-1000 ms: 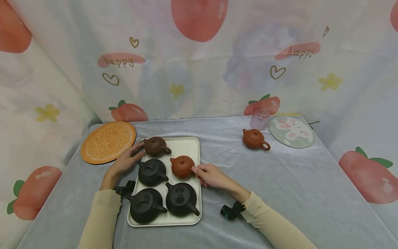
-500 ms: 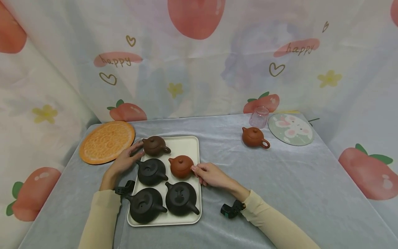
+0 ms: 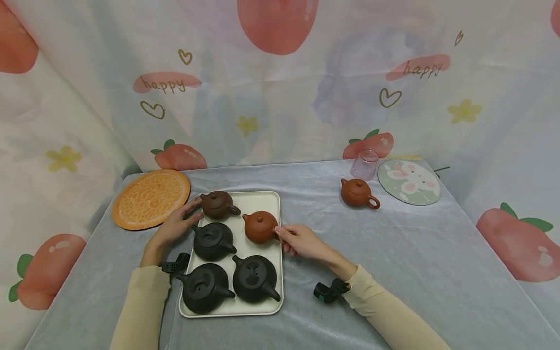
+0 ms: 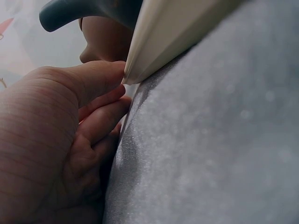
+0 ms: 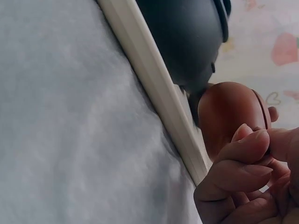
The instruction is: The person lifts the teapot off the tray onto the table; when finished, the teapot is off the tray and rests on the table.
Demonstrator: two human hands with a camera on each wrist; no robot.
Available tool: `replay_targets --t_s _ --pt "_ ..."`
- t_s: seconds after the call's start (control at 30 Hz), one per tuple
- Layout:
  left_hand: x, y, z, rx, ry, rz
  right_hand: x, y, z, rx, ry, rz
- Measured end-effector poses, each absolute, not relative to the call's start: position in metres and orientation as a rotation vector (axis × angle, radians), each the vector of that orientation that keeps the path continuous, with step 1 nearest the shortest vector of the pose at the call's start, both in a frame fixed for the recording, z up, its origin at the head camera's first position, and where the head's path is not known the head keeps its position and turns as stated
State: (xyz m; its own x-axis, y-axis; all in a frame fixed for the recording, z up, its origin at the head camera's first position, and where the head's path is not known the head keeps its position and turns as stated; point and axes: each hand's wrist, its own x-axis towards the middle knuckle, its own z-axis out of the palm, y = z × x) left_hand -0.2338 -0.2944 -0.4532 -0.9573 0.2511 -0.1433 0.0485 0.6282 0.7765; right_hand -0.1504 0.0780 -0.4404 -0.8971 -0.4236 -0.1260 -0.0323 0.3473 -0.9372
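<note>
In the head view, my right hand (image 3: 302, 240) pinches the handle of a reddish-brown clay teapot (image 3: 260, 226) between thumb and fingers, over the right side of a cream tray (image 3: 265, 204). The right wrist view shows the curled fingers (image 5: 233, 179) close against the round teapot body (image 5: 229, 116). My left hand (image 3: 175, 224) rests at the tray's left edge, its thumb tip touching the rim (image 4: 135, 70) in the left wrist view. Beside its fingertips sits a dark brown teapot (image 3: 217, 204). Three black teapots, one of them (image 3: 213, 241) just below the brown one, fill the tray's nearer part.
A second reddish-brown teapot (image 3: 358, 193) stands at the back right, before a pinkish clear glass (image 3: 365, 165). Right of it lies a round rabbit-print mat (image 3: 409, 182). An orange round mat (image 3: 151, 199) lies at the back left. Grey cloth (image 3: 385, 262) covers the table.
Held by its handle, the reddish-brown teapot has shifted slightly away and to the right along with my right hand. My left hand stays at the tray edge.
</note>
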Motion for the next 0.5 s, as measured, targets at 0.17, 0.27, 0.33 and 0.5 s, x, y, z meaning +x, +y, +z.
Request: replay_targets --t_s 0.17,0.27,0.33,0.5 --pt "-0.225 -0.284 -0.434 0.232 2.592 1.244 -0.153 0.084 -0.436 -0.359 2.254 -1.6" --pt "-0.216 -0.276 -0.42 0.248 2.593 1.234 -0.155 0.089 -0.434 -0.354 2.278 -1.6" --pt "-0.217 -0.278 -0.423 0.247 2.601 1.225 -0.156 0.092 -0.434 -0.361 2.292 -1.599" --pt "-0.232 -0.293 -0.451 0.246 2.625 1.214 -0.16 0.1 -0.433 -0.358 2.316 -1.615"
